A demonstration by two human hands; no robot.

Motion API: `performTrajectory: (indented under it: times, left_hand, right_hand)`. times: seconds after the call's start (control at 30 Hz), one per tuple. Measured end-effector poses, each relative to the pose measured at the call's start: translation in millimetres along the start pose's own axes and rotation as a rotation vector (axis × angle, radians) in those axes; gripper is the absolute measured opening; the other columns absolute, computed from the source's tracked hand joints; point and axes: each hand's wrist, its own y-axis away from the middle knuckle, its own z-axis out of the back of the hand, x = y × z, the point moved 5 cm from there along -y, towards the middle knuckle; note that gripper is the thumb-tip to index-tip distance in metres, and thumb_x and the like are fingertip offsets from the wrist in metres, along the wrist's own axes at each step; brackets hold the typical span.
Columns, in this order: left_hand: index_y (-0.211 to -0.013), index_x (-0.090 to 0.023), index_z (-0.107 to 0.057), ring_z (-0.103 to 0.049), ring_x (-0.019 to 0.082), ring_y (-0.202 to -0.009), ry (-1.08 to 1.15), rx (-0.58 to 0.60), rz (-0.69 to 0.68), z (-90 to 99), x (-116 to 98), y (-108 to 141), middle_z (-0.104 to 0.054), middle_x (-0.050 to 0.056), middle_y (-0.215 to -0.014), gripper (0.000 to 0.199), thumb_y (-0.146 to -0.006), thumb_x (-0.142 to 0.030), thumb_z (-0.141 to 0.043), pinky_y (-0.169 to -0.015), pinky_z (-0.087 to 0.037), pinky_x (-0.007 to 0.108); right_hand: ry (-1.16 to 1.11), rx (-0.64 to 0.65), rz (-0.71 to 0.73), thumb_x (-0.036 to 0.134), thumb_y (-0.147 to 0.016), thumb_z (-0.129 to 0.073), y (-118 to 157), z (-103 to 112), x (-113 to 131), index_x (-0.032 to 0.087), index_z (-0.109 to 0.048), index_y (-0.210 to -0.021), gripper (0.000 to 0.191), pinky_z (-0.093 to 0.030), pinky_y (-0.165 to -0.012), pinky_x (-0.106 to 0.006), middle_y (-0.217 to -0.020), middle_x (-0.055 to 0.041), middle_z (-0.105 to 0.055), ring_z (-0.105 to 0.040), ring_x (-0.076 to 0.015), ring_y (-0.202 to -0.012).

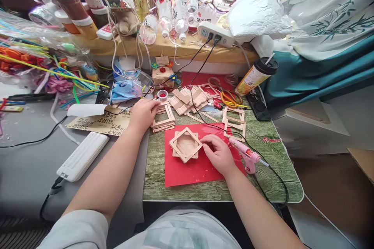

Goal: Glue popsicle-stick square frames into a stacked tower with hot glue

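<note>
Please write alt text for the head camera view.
The right hand steadies a square stick frame on red paper, while the left hand touches a stack of frames. A pink glue gun lies nearby.

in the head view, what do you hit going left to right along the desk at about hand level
white power strip → sandpaper sheet → left hand on the stack of stick frames → stick-frame box on the red sheet → right hand → pink glue gun
</note>
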Motion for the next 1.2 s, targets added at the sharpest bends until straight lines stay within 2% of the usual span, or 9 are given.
performTrajectory:
  times: [0.17,0.37,0.47,0.57,0.63,0.73,0.83,1.03,1.2]
  left_hand:
    - [-0.122,-0.024,-0.082,-0.071,0.030,-0.115,0.009,-0.032,0.011,12.4,1.6,5.4,-0.083,0.010,-0.122,0.033,-0.110,-0.035,-0.053,-0.106,-0.050,0.048]
    - [-0.117,-0.024,-0.083,-0.075,0.031,-0.105,-0.042,-0.028,0.011,18.6,6.6,7.7,-0.084,0.011,-0.111,0.036,-0.108,-0.042,-0.054,-0.099,-0.053,0.044]
    - [-0.116,-0.025,-0.083,-0.074,0.029,-0.103,0.013,-0.066,0.058,29.7,-7.1,10.7,-0.084,0.009,-0.109,0.034,-0.105,-0.042,-0.056,-0.095,-0.054,0.042]
    - [-0.119,-0.027,-0.081,-0.073,0.021,-0.086,0.236,-0.037,0.167,46.3,-36.9,19.0,-0.082,0.004,-0.106,0.030,-0.099,-0.041,-0.064,-0.079,-0.056,0.034]
    - [-0.128,-0.028,-0.077,-0.071,0.018,-0.078,0.336,0.060,0.198,55.5,-64.1,26.6,-0.081,0.002,-0.100,0.037,-0.093,-0.041,-0.071,-0.075,-0.056,0.031]
    - [-0.125,-0.029,-0.075,-0.069,0.018,-0.074,0.342,0.156,0.232,64.2,-96.3,39.1,-0.079,0.001,-0.096,0.038,-0.089,-0.042,-0.075,-0.070,-0.055,0.031]
    - [-0.122,-0.028,-0.072,-0.066,0.018,-0.069,0.392,0.272,0.216,53.2,-109.6,50.0,-0.077,0.000,-0.092,0.037,-0.087,-0.041,-0.073,-0.064,-0.053,0.031]
    - [-0.142,-0.028,-0.060,-0.066,0.017,-0.068,0.555,0.321,0.273,13.9,-94.6,62.7,-0.074,0.001,-0.095,0.055,-0.089,-0.042,-0.072,-0.063,-0.055,0.030]
    - [-0.140,-0.028,-0.063,-0.065,0.018,-0.073,0.599,0.386,0.293,14.9,-91.8,65.6,-0.072,0.002,-0.098,0.050,-0.094,-0.046,-0.071,-0.065,-0.053,0.031]
  right_hand:
    - [0.003,-0.023,0.001,0.026,-0.101,-0.066,0.4,0.7,0.0,0.030,-0.077,-0.113,0.016,-0.063,-0.093,-0.048,-0.113,-0.0076,-0.077,-0.074,-0.0286,-0.107]
    - [0.014,-0.024,-0.011,0.025,-0.100,-0.066,0.8,0.7,-0.6,0.028,-0.077,-0.111,0.015,-0.062,-0.093,-0.044,-0.111,-0.0063,-0.076,-0.073,-0.0267,-0.106]
    - [0.001,-0.058,0.015,0.025,-0.100,-0.065,1.9,3.8,1.5,0.029,-0.076,-0.110,0.015,-0.062,-0.096,-0.046,-0.112,-0.0065,-0.076,-0.073,-0.0271,-0.108]
    - [0.006,-0.186,0.082,0.024,-0.100,-0.065,8.4,11.8,15.5,0.030,-0.074,-0.117,0.020,-0.062,-0.099,-0.049,-0.115,-0.0077,-0.074,-0.073,-0.0283,-0.110]
    - [0.039,-0.221,0.138,0.024,-0.097,-0.070,15.6,12.7,31.4,0.033,-0.069,-0.133,0.037,-0.061,-0.106,-0.053,-0.126,-0.0101,-0.070,-0.070,-0.0313,-0.119]
    - [0.079,-0.094,0.166,0.034,-0.084,-0.090,23.7,-0.5,52.6,0.037,-0.043,-0.165,0.093,-0.052,-0.121,-0.062,-0.160,-0.0148,-0.053,-0.056,-0.0406,-0.147]
    - [0.085,-0.049,0.160,0.043,-0.074,-0.101,23.5,-14.1,60.9,0.041,-0.028,-0.172,0.123,-0.049,-0.125,-0.067,-0.168,-0.0157,-0.045,-0.048,-0.0448,-0.154]
    - [0.072,-0.115,0.150,0.039,-0.076,-0.099,6.6,-18.9,50.4,0.045,-0.027,-0.172,0.121,-0.056,-0.120,-0.064,-0.164,-0.0144,-0.049,-0.058,-0.0418,-0.147]
    - [0.069,-0.048,0.221,0.038,-0.079,-0.098,-2.4,-10.5,46.9,0.047,-0.042,-0.165,0.103,-0.047,-0.128,-0.063,-0.162,-0.0105,-0.052,-0.052,-0.0390,-0.153]
